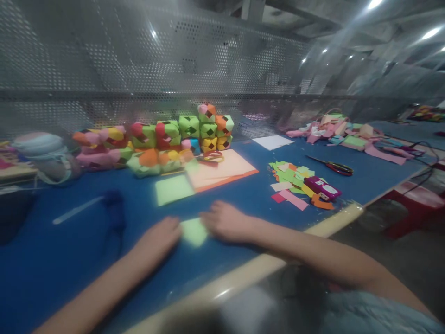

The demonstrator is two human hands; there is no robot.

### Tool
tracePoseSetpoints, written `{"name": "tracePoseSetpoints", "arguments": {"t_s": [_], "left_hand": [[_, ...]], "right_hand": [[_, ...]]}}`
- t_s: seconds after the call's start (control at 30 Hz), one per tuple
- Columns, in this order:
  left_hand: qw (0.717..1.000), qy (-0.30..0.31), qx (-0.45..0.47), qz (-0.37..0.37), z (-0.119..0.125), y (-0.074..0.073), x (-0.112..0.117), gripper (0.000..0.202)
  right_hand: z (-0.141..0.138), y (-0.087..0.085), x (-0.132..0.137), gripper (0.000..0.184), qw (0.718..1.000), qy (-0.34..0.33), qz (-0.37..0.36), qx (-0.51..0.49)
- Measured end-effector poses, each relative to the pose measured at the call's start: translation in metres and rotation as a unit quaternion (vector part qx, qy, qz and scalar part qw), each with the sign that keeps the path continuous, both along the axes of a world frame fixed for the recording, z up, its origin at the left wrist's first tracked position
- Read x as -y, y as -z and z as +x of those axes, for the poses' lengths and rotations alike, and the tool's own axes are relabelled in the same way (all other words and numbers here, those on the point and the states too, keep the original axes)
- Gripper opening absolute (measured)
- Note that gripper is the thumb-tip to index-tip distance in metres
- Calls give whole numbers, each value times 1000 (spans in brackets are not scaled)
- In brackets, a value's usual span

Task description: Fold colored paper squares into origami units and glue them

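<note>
Between my two hands a small piece of light green paper [194, 231] lies on the blue tabletop. My left hand [167, 232] is closed at the paper's left edge, its fingertips somewhat blurred. Closed fingers of my right hand [222, 221] press on the opposite edge. Just beyond the hands lies a larger light green sheet [174, 189]. Beside that sheet rests a stack of peach and orange paper [225, 171], with red-handled scissors [212, 158] on top.
Folded paper cubes [168, 135] stand in rows along the perforated metal screen [208, 60]. To the right are paper scraps [290, 178], a purple box [321, 188], another pair of scissors [335, 167] and a heap of paper strips [333, 130]. A dark blue item [114, 208] lies left.
</note>
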State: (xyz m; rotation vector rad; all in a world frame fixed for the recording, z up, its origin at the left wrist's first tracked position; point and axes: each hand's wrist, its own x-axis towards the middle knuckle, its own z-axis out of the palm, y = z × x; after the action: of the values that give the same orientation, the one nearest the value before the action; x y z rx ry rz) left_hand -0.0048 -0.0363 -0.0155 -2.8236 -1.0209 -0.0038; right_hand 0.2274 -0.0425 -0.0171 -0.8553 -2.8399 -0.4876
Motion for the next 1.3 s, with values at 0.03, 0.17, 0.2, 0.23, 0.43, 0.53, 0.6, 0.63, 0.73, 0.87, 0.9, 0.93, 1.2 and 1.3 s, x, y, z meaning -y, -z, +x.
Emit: {"name": "tracePoseSetpoints", "arguments": {"t_s": [0.03,0.17,0.2,0.23,0.43,0.53,0.6,0.63,0.73,0.87,0.9,0.93,1.2,1.3], "left_hand": [[1000,-4,-13,4,1,-1,1,27],[999,-25,-35,14,3,-8,5,24],[998,-30,-42,19,3,-10,5,24],[998,-33,-51,24,2,-11,5,24],[999,5,34,31,4,-10,3,23],[994,41,98,-37,7,-8,1,29],[989,38,106,-100,8,-7,1,32],[987,35,100,-120,8,-7,1,32],[988,33,79,-129,5,-6,1,32],[992,34,62,-109,3,-7,1,31],[992,32,63,-107,3,-7,1,31],[992,28,69,-105,4,-8,2,30],[985,-35,148,-81,18,-7,8,31],[974,-93,189,-79,22,-2,7,22]], "right_hand": [[4,0,1,29,1000,5,0,-4],[23,2,9,27,999,27,-6,-19],[28,2,11,26,999,34,-4,-26],[34,1,12,26,999,42,-4,-31],[36,-10,7,25,994,81,-52,-53],[11,-12,2,26,994,73,-64,-57],[-5,-10,0,29,994,46,-86,-45],[-11,-9,-1,29,994,37,-99,-37],[-11,-6,0,26,990,40,-133,-21],[16,-6,3,25,988,77,-136,-20],[23,-6,3,26,987,87,-134,-22],[29,-7,4,26,986,99,-134,-25],[27,-9,-5,29,964,149,-186,-119],[16,-9,-12,29,922,176,-234,-254]]}}
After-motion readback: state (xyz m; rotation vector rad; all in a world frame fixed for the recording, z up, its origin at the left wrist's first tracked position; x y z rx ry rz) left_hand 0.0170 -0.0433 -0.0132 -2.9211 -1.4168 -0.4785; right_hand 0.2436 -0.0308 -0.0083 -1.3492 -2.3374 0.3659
